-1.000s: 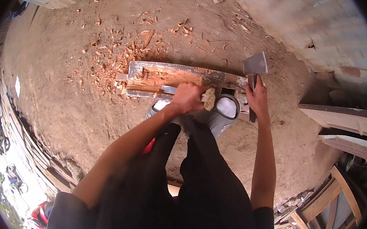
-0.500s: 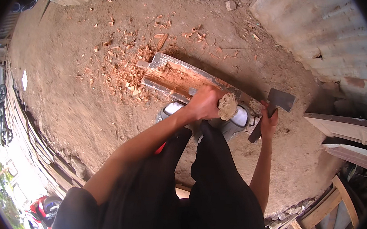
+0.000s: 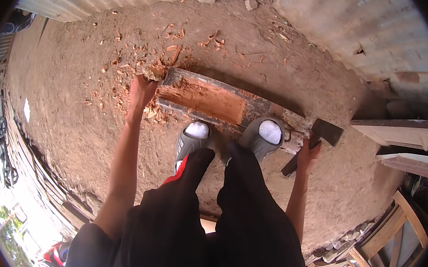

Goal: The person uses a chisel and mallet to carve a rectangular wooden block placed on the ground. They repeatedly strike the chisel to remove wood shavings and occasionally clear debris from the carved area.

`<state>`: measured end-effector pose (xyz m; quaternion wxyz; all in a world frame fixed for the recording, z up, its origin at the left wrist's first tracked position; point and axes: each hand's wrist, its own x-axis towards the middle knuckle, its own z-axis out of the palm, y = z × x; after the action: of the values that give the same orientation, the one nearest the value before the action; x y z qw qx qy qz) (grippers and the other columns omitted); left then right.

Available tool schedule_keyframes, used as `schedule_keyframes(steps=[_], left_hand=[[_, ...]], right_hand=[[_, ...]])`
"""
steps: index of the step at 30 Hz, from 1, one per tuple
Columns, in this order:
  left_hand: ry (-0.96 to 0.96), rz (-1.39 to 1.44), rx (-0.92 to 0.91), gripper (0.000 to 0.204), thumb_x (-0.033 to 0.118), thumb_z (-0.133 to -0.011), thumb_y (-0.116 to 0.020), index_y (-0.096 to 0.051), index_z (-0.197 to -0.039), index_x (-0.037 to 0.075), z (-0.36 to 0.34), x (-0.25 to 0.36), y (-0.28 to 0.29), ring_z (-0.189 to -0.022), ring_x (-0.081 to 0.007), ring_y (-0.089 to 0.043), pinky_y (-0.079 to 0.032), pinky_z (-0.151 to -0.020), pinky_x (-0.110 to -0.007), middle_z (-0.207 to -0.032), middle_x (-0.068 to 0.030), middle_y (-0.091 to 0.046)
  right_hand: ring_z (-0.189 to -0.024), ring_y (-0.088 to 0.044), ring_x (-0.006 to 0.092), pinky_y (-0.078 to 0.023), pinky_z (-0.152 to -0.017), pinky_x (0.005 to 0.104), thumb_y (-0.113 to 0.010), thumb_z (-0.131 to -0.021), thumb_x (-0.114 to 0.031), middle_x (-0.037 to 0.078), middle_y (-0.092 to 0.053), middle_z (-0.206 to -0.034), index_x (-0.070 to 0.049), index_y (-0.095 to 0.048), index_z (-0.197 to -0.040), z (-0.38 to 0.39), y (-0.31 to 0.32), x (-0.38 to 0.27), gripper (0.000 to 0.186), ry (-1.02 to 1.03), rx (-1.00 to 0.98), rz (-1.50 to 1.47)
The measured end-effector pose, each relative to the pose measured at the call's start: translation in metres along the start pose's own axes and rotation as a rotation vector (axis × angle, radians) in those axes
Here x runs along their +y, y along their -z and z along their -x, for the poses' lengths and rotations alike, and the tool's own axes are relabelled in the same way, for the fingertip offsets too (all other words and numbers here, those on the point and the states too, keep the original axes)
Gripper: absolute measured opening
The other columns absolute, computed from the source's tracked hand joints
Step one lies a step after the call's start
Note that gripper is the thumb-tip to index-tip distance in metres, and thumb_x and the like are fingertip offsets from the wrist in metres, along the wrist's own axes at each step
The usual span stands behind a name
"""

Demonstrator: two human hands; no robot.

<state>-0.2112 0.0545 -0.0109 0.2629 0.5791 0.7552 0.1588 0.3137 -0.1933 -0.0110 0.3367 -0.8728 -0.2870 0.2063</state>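
Observation:
A long wooden block (image 3: 265, 105) lies on the dirt just beyond my feet, with a reddish-brown hollow cut into it. At its left end is my left hand (image 3: 143, 91), closed round a thick piece of wood (image 3: 153, 73) with a rough, frayed end; its lower part is hidden. My right hand (image 3: 307, 156) grips the handle of a hatchet (image 3: 327, 132) with a wide, flat, dark blade. This hand is close to the block's right end; whether it touches the wood, I cannot tell.
My grey shoes (image 3: 260, 142) stand against the block's near side. Wood chips (image 3: 114, 81) litter the ground at the left. Corrugated metal sheets (image 3: 358, 31) border the far side. Boards (image 3: 400, 133) and a wooden frame (image 3: 393, 235) are at the right.
My left hand has moved left from above the block's middle to its left end, carrying the frayed piece of wood. The hatchet has shifted slightly toward me in my right hand.

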Motion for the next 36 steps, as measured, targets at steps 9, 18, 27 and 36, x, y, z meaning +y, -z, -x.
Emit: schedule_keyframes(steps=[9,18,27,36], left_hand=[[0.182,0.058,0.114,0.048,0.036,-0.083,-0.073,-0.064,-0.067,-0.008,0.031,0.004,-0.016,-0.052,-0.0268,-0.056,-0.045,-0.055,-0.047,-0.056,-0.0168,-0.059],[0.184,-0.040,-0.003,0.038,0.027,-0.079,-0.070,-0.063,-0.067,-0.008,0.059,0.005,-0.011,-0.051,-0.0274,-0.055,-0.045,-0.053,-0.047,-0.058,-0.0191,-0.061],[0.082,-0.196,-0.030,0.043,0.040,-0.088,-0.079,-0.073,-0.080,-0.002,0.047,0.019,0.019,-0.056,-0.0191,-0.065,-0.050,-0.051,-0.037,-0.066,-0.0143,-0.069],[-0.755,0.137,-0.401,0.050,0.015,-0.068,-0.081,-0.074,-0.117,0.007,0.137,0.178,-0.025,-0.084,-0.0341,-0.075,-0.060,-0.079,-0.045,-0.087,-0.0176,-0.075]], right_hand=[[-0.122,-0.063,0.0355,-0.047,-0.101,0.0458,-0.069,-0.099,-0.039,0.021,-0.067,-0.129,-0.001,-0.058,-0.139,0.006,0.022,0.035,0.056,-0.314,-0.172,-0.054],[-0.115,-0.063,0.0331,-0.049,-0.096,0.0441,-0.067,-0.100,-0.037,0.019,-0.067,-0.123,-0.002,-0.056,-0.138,-0.030,0.035,0.014,0.053,-0.118,-0.142,0.234],[-0.118,-0.064,0.0253,-0.046,-0.103,0.0389,-0.068,-0.101,-0.027,0.012,-0.071,-0.122,-0.004,-0.061,-0.137,-0.011,0.038,0.026,0.043,-0.156,-0.038,0.116],[-0.054,-0.058,0.0170,-0.050,-0.048,0.0316,-0.059,-0.105,-0.024,0.012,-0.067,-0.098,-0.002,-0.052,-0.133,0.064,0.055,-0.128,0.036,-0.125,-0.257,-0.366]])
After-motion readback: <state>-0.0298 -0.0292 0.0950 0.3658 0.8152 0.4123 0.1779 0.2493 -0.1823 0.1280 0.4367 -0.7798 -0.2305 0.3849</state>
